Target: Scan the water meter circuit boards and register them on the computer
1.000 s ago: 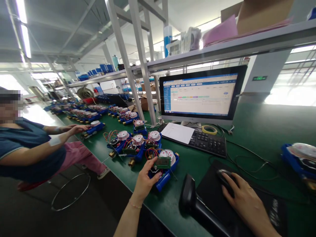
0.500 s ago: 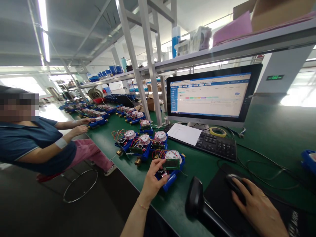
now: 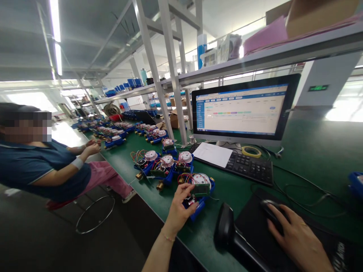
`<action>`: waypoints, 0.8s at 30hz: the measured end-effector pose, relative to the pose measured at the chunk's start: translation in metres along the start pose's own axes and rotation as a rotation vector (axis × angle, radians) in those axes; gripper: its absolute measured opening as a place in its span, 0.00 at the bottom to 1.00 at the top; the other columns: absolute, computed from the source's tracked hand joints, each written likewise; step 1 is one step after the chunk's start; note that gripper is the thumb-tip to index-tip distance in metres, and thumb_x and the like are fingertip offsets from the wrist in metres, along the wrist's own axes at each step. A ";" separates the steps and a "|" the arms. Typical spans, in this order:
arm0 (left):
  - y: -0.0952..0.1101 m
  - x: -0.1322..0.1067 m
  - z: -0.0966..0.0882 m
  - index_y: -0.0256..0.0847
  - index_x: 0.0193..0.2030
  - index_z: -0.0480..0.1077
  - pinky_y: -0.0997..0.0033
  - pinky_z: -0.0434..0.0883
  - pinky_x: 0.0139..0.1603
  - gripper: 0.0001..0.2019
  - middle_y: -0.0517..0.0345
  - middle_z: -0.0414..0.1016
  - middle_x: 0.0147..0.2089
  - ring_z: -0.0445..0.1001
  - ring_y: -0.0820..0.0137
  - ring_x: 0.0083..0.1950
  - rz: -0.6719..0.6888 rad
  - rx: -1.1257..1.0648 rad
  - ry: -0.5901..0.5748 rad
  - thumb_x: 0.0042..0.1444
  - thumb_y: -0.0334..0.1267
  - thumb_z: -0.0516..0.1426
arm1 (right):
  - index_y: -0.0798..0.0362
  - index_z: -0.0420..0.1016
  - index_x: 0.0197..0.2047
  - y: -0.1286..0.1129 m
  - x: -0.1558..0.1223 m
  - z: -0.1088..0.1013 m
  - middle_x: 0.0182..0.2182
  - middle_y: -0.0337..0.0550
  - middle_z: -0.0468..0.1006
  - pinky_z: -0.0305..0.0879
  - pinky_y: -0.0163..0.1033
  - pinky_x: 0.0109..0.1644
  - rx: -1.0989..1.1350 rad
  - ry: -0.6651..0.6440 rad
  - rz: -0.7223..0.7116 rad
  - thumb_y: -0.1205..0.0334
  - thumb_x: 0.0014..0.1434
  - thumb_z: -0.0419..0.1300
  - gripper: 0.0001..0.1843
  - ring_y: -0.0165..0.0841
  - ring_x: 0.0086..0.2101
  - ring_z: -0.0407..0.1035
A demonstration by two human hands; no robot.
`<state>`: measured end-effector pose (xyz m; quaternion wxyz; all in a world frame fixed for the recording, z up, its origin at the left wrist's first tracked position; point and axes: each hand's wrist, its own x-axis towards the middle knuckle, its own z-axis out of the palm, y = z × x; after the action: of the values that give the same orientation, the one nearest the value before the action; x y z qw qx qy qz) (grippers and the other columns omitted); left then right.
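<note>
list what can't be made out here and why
All in the head view:
Words on the monitor: too small and blurred to read.
Part of the keyboard: hidden under the white paper.
Much of the mouse: covered by the right hand.
Handle end of the scanner: cut off by the bottom edge.
Rest of the blue unit: cut off by the right edge.
Anything in the co-worker's hands: too small to tell.

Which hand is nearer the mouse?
Right: the right hand rests on the mouse, while the left hand is farther off, left of the scanner, at a green board.
</note>
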<state>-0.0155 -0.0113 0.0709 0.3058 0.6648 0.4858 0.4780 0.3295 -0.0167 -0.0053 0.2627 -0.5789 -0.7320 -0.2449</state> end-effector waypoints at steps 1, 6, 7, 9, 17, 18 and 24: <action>0.000 0.000 0.000 0.51 0.53 0.64 0.68 0.63 0.52 0.23 0.58 0.58 0.52 0.63 0.70 0.46 0.000 0.005 0.000 0.49 0.38 0.59 | 0.58 0.68 0.53 0.000 0.000 0.000 0.49 0.55 0.63 0.65 0.46 0.44 -0.028 -0.005 -0.017 0.50 0.63 0.38 0.28 0.43 0.46 0.62; 0.001 0.000 0.000 0.50 0.53 0.64 0.67 0.64 0.51 0.23 0.57 0.58 0.52 0.63 0.70 0.45 -0.010 0.014 0.004 0.49 0.38 0.59 | 0.58 0.66 0.54 0.000 0.000 -0.003 0.49 0.55 0.62 0.66 0.45 0.44 -0.068 -0.012 -0.036 0.51 0.63 0.40 0.26 0.42 0.46 0.62; 0.001 0.000 0.000 0.50 0.54 0.64 0.67 0.64 0.51 0.23 0.57 0.58 0.52 0.63 0.70 0.45 -0.010 0.011 0.004 0.49 0.39 0.59 | 0.58 0.66 0.54 0.000 0.000 -0.003 0.50 0.55 0.62 0.66 0.45 0.45 -0.064 -0.011 -0.036 0.51 0.63 0.40 0.26 0.42 0.46 0.62; 0.001 0.000 0.000 0.51 0.54 0.63 0.67 0.64 0.52 0.23 0.57 0.58 0.52 0.63 0.70 0.46 -0.005 0.012 0.001 0.49 0.39 0.59 | 0.58 0.66 0.54 0.001 0.000 -0.002 0.49 0.55 0.62 0.65 0.46 0.46 -0.061 -0.001 -0.034 0.51 0.63 0.41 0.26 0.42 0.46 0.62; -0.005 0.000 0.000 0.52 0.55 0.62 0.65 0.64 0.53 0.23 0.55 0.56 0.54 0.63 0.67 0.47 -0.057 0.049 -0.038 0.51 0.43 0.57 | 0.55 0.66 0.52 0.001 -0.002 0.003 0.48 0.51 0.64 0.68 0.44 0.42 -0.094 0.090 -0.038 0.55 0.61 0.44 0.21 0.39 0.43 0.65; -0.006 0.001 0.000 0.52 0.55 0.62 0.65 0.64 0.52 0.23 0.55 0.56 0.54 0.63 0.67 0.47 -0.057 0.052 -0.037 0.51 0.43 0.57 | 0.55 0.66 0.52 0.001 -0.002 0.003 0.48 0.51 0.64 0.68 0.44 0.42 -0.098 0.091 -0.038 0.55 0.61 0.44 0.21 0.38 0.43 0.65; -0.004 0.001 -0.001 0.51 0.55 0.62 0.66 0.64 0.52 0.23 0.56 0.57 0.53 0.63 0.69 0.45 -0.029 0.051 -0.027 0.50 0.41 0.58 | 0.55 0.64 0.54 -0.002 -0.001 -0.003 0.49 0.51 0.63 0.68 0.44 0.44 -0.090 0.036 -0.018 0.56 0.61 0.44 0.21 0.39 0.45 0.63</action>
<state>-0.0181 -0.0089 0.0681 0.3025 0.6714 0.5033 0.4520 0.3278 -0.0196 -0.0036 0.2472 -0.5789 -0.7208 -0.2901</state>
